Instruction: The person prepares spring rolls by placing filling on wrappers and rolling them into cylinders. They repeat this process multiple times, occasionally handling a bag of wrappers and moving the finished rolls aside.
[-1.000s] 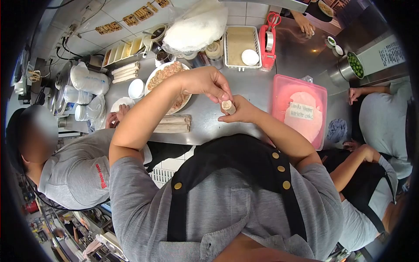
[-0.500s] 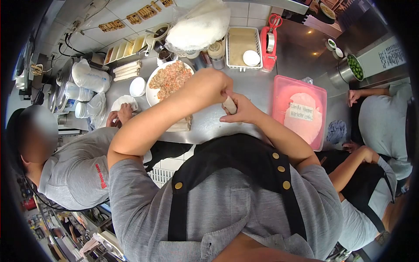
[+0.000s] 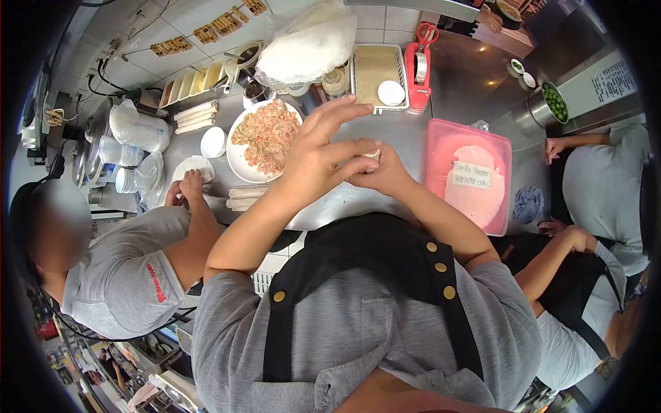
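A pale rolled wrapper (image 3: 372,155) shows only at its tip, above the steel counter. Wrapped round the roll is my right hand (image 3: 383,169), its fingers closed. My left hand (image 3: 323,148) touches the tip with thumb and a finger, while its other fingers stretch up and apart. Left of my hands, a white plate (image 3: 235,153) holds a mound of chopped orange-beige filling (image 3: 267,136). Several finished pale rolls (image 3: 246,197) lie below the plate, partly behind my left forearm.
At the left, a co-worker's hands (image 3: 187,186) rest on a round wrapper. A pink lidded box (image 3: 435,155) stands at the right, a white basket (image 3: 405,69) and red tape dispenser (image 3: 418,82) behind. More people are at the right edge.
My left hand has lowered and its fingers have spread from a closed grip. The roll, visible along its side before, now shows only its tip. The view has shifted slightly.
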The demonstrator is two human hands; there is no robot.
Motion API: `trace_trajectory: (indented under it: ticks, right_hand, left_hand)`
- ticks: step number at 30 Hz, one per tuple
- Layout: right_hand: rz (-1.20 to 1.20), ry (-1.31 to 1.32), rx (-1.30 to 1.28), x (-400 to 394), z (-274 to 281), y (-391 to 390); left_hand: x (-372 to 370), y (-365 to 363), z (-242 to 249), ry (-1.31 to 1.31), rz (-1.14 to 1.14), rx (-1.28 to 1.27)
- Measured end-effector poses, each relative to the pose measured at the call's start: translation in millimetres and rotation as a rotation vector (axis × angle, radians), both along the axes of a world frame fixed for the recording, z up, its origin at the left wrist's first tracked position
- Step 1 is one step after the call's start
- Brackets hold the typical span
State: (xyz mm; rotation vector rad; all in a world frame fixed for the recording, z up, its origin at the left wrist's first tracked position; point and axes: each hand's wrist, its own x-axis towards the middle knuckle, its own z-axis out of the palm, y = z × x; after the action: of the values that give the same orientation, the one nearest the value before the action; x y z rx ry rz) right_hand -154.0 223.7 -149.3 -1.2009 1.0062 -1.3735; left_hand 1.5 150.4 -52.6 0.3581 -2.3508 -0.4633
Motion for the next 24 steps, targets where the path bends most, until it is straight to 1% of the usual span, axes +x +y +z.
trace_trajectory:
  ticks: [1, 3, 5, 7, 8, 9, 10, 11, 12, 13, 14, 15, 16, 18, 20, 22, 23, 24]
  right_hand:
    - [-0.001, 0.002, 0.000, -2, 6, 0]
    - [0.069, 0.085, -0.013, -4, 14, 1]
    - [0.099, 0.051, -0.007, -5, 9, -1]
    - [0.126, 0.018, 0.000, -9, 10, -4]
    - [0.227, 0.034, 0.085, -14, 13, -6]
    - [0.327, 0.049, 0.170, -18, 17, -8]
    - [0.325, 0.050, 0.170, -20, 18, -10]
    - [0.362, 0.100, 0.124, -22, 19, -12]
    - [0.400, 0.149, 0.080, -24, 20, -13]
    - [0.397, 0.150, 0.082, -26, 23, -14]
    - [0.460, 0.162, 0.103, -28, 28, -15]
    - [0.526, 0.172, 0.126, -29, 33, -15]
    - [0.531, 0.174, 0.126, -29, 36, -15]
    - [0.561, 0.128, 0.208, -28, 42, -14]
    - [0.548, 0.127, 0.206, -25, 55, -12]
    - [0.533, 0.125, 0.206, -23, 57, -14]
    - [0.559, 0.279, 0.251, -22, 54, -17]
    - [0.583, 0.433, 0.297, -23, 52, -21]
  left_hand:
    - [0, -1, -2, 0.044, 0.001, -0.016]
    - [0, -3, -2, 0.051, 0.002, -0.047]
    - [1, -5, 0, 0.055, 0.009, -0.075]
    - [3, -11, 2, 0.006, 0.015, 0.111]
    - [3, -18, -1, 0.008, 0.016, 0.111]
    - [2, -27, -1, 0.049, -0.106, 0.339]
    - [3, -33, 1, 0.089, -0.230, 0.565]
    - [7, -34, 5, 0.089, -0.234, 0.564]
    - [9, -30, 28, -0.078, -0.287, 0.626]
    - [10, -28, 40, -0.246, -0.336, 0.685]
    - [8, -28, 38, -0.245, -0.337, 0.685]
    - [5, -29, 35, -0.285, -0.354, 0.527]
    - [4, -30, 33, -0.324, -0.366, 0.369]
    - [3, -29, 40, -0.354, -0.371, 0.381]
    - [-1, -25, 42, -0.386, -0.382, 0.393]
    - [-5, -17, 38, -0.465, -0.139, 0.433]
    - [-8, -17, 35, -0.464, -0.139, 0.434]
    - [-10, -17, 32, -0.386, -0.098, 0.557]
